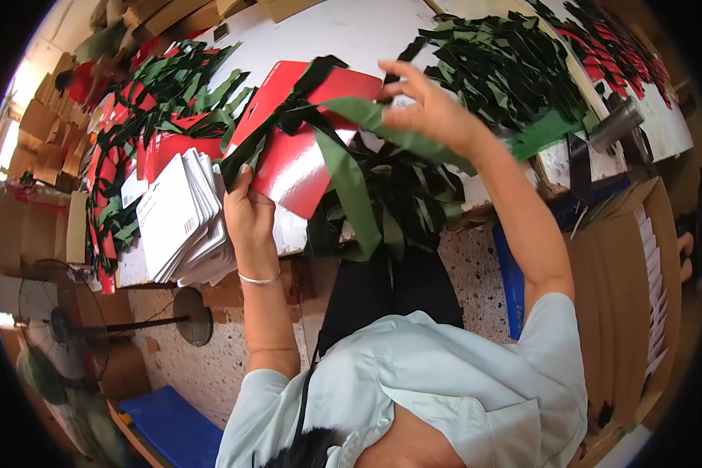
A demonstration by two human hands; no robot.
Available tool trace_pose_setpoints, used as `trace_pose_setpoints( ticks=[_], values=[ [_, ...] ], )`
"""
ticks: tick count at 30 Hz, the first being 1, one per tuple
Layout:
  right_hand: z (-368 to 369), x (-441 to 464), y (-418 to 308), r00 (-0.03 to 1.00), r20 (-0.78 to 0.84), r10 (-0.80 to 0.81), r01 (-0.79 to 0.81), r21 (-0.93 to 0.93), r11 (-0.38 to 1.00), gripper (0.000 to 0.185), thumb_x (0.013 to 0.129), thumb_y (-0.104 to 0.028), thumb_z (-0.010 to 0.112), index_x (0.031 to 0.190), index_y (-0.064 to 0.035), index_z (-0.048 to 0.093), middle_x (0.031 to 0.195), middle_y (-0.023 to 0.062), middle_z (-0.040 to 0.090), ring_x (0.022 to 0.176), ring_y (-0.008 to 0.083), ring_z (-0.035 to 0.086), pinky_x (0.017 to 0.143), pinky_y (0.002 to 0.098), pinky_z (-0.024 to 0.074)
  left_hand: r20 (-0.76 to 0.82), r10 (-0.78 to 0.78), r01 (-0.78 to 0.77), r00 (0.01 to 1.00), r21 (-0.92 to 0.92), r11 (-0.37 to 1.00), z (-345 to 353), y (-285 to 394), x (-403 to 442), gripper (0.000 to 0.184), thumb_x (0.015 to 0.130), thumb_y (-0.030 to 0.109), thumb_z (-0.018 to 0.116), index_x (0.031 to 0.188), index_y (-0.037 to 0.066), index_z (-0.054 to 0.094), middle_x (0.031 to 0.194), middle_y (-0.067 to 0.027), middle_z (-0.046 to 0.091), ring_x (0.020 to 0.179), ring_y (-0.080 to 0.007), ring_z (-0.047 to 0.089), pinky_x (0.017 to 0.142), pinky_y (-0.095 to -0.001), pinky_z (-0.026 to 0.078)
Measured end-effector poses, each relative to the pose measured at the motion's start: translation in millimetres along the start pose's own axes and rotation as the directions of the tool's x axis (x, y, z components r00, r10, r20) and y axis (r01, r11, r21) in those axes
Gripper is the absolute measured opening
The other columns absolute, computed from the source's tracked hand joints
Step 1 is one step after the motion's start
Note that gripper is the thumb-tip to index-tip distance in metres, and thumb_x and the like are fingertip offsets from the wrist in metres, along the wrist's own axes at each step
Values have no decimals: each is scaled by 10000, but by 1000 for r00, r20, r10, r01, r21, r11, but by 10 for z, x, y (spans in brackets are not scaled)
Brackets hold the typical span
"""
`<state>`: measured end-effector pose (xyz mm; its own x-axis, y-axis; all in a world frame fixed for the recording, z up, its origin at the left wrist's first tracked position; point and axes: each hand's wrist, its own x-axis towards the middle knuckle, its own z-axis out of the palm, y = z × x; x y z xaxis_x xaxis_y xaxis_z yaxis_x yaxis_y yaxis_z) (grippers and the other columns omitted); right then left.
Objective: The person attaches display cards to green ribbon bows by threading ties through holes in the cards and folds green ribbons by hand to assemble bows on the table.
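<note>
My left hand is closed on the lower left edge of a glossy red card, with the fingers partly hidden behind it. A dark green ribbon is knotted around the card, and its lighter green tail hangs over the front. Another length of ribbon runs right, beneath my right wrist. My right hand is raised just beyond the card's right edge, thumb and fingers curved but apart. A dark strip lies close to its fingertips; contact is unclear. More dark green ribbons hang at the table's front edge.
A stack of white cards stands left of my left hand. Ribboned red cards pile up behind it. Green ribbons heap at the back right, near a metal cylinder. A carton is at right, a fan at left.
</note>
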<state>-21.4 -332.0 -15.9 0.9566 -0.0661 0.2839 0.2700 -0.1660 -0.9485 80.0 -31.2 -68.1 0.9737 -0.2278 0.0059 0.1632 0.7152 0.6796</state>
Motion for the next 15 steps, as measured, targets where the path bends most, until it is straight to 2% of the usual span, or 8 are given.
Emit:
trace_pose_setpoints(
  ticks=[1,2,4,6,8,12,14,15],
  values=[
    [49,-141,-143,996,28,88,-81,-210,974,687,802,-220,730,1386,-105,386,1134,64,558,683,100,577,606,229,455,-4,11,-11,1000,1,1000,-9,12,15,275,936,1,467,1202,-60,497,1178,-190,590,1094,-313,586,975,-449,480],
    [135,-195,52,979,-23,-201,157,-538,828,543,803,-193,720,1286,-95,493,1049,53,583,652,140,589,602,266,477,-27,13,-13,1000,-10,1000,-13,16,16,285,921,-26,469,1204,-44,502,1187,-176,591,1088,-296,592,965,-435,490],
    [273,-313,222,925,37,-377,226,-853,471,400,809,-179,698,1170,-81,557,948,63,585,630,207,589,602,320,493,-47,29,-28,998,16,999,-48,-1,40,300,909,-48,471,1204,-12,508,1173,-145,599,1061,-270,603,929,-433,514],
    [386,-366,232,945,41,-325,186,-884,428,326,816,-181,681,1104,-76,568,865,77,570,686,261,593,604,361,493,-91,29,-25,995,39,999,-68,-35,39,290,912,-45,469,1196,-10,511,1146,-134,605,1047,-262,606,915,-439,521],
    [432,-343,158,890,25,-455,250,-861,442,367,797,-211,692,1113,-73,569,937,74,576,816,259,593,689,372,488,-131,33,-25,991,62,998,-36,-47,14,281,914,-42,467,1189,-7,513,1120,-123,610,1033,-253,610,902,-444,528],
    [623,-130,59,836,40,-547,318,-847,425,447,758,-257,714,1138,-72,569,1071,85,552,963,272,538,820,395,434,-32,110,-105,993,118,987,195,-78,-133,232,925,-24,482,1151,-12,531,1076,-108,618,964,-238,634,835,-427,563],
    [711,50,95,825,62,-561,345,-842,415,419,765,-248,708,1120,-68,578,1068,86,552,963,264,536,810,381,439,44,98,-103,994,159,982,315,-102,-207,268,908,-17,505,1176,-5,522,1123,-113,615,1020,-226,615,897,-422,526],
    [745,129,100,835,42,-548,331,-834,441,311,765,-241,709,996,-58,607,956,81,577,910,261,548,784,383,449,50,92,-99,994,163,982,320,-118,-209,268,908,-17,505,1176,-5,522,1123,-113,615,1020,-226,615,897,-422,526]
  ],
)
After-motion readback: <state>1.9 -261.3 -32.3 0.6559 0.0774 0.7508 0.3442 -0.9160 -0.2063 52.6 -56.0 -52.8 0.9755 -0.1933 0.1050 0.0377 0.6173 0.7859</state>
